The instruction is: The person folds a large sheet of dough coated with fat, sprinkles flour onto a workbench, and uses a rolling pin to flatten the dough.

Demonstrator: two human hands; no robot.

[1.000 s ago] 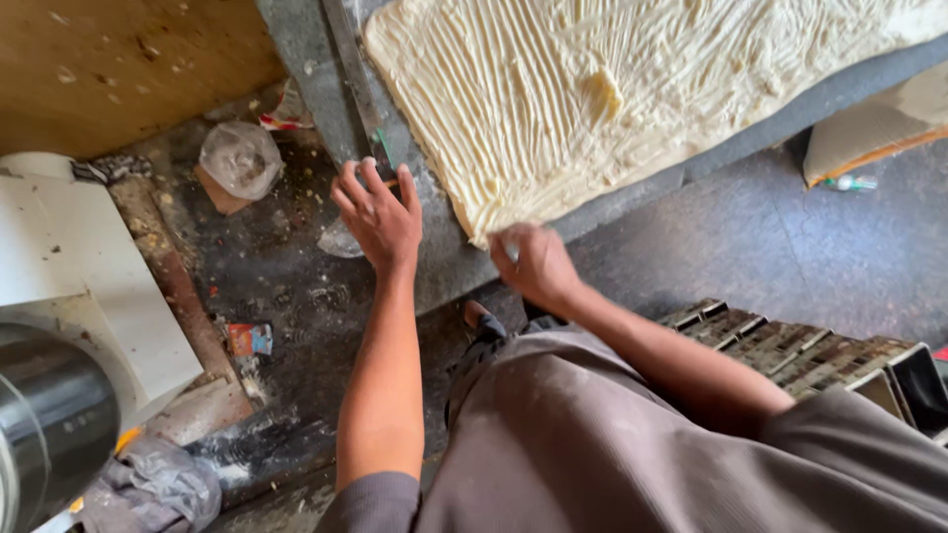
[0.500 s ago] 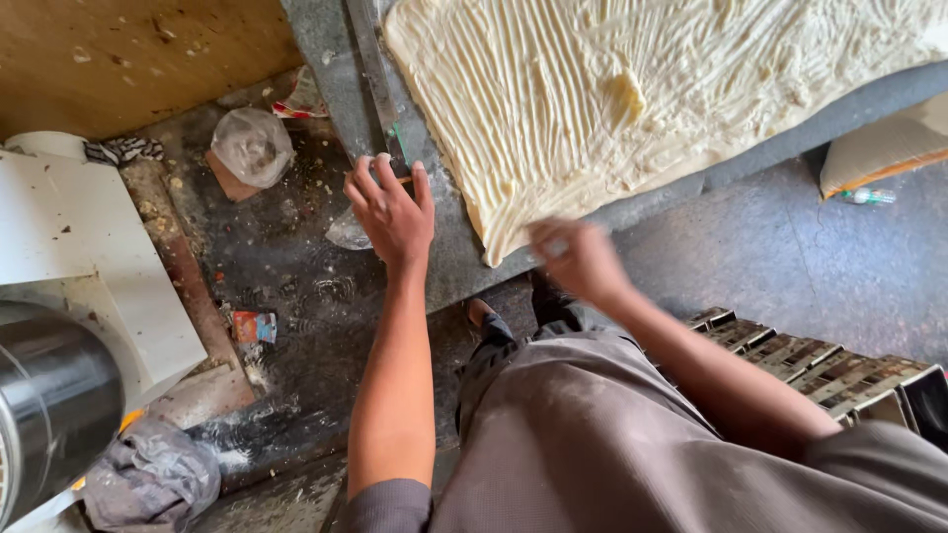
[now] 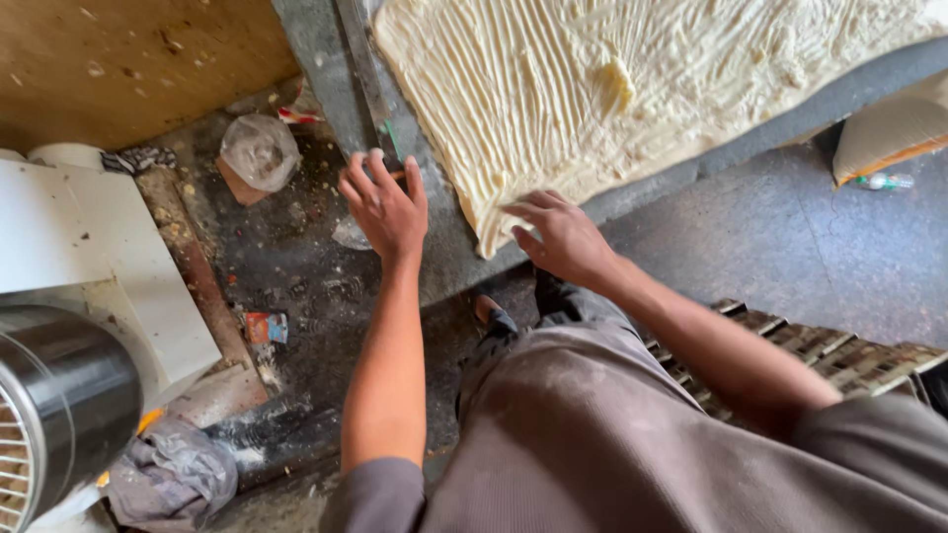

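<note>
A large sheet of pale dough (image 3: 612, 89), its top smeared with yellow butter in streaks, lies on a grey worktable (image 3: 444, 266). A small lump of butter (image 3: 617, 77) sits on it. My left hand (image 3: 385, 207) rests with spread fingers on the table's bare corner, just left of the dough, and holds nothing. My right hand (image 3: 558, 237) hovers over the dough's near corner, fingers apart, its fingertips at the dough's edge. A long metal knife or ruler (image 3: 370, 79) lies along the table's left side.
Below the table is a dirty dark floor (image 3: 296, 286) with a crumpled plastic bag (image 3: 259, 150) and a small wrapper (image 3: 265, 326). A white machine (image 3: 89, 266) with a steel drum (image 3: 59, 395) stands at left. Stacked metal tins (image 3: 839, 360) and a sack (image 3: 889, 128) are at right.
My right hand has moved up from the table edge onto the dough's near corner. My left hand has stayed on the table corner. The view has shifted slightly.
</note>
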